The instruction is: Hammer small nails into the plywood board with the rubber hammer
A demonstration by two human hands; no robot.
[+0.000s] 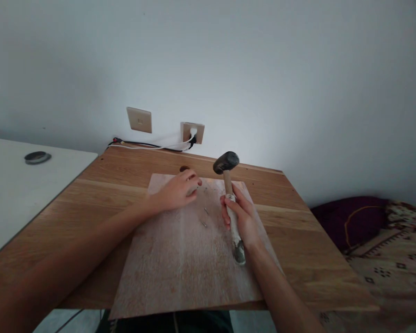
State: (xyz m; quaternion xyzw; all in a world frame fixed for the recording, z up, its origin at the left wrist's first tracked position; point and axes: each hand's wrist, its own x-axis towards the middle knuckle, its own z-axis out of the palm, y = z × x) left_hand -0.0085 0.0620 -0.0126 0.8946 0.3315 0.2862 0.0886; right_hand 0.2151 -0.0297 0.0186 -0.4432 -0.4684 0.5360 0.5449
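My right hand [244, 215] is wrapped around the pale, wrapped handle of a hammer [234, 222]. Its dark head [226, 162] is raised at the far side, over the back edge of a thin wooden board [180, 259]. My left hand [176, 190] is over the back left of that board, fingers curled and drawn together; whatever they pinch, if anything, is too small to make out. Two nails [206, 211] are on the board between my hands, with tiny specks near my left fingertips.
The board lies on a wooden table [298, 249] and overhangs its front edge. A socket [193, 132] with plugs and cables [152, 147] is behind, beside a blank wall plate [139, 120]. On the left, a white tabletop [24, 185] bears a round dark object [37, 157]. Patterned fabric [395, 263] is at right.
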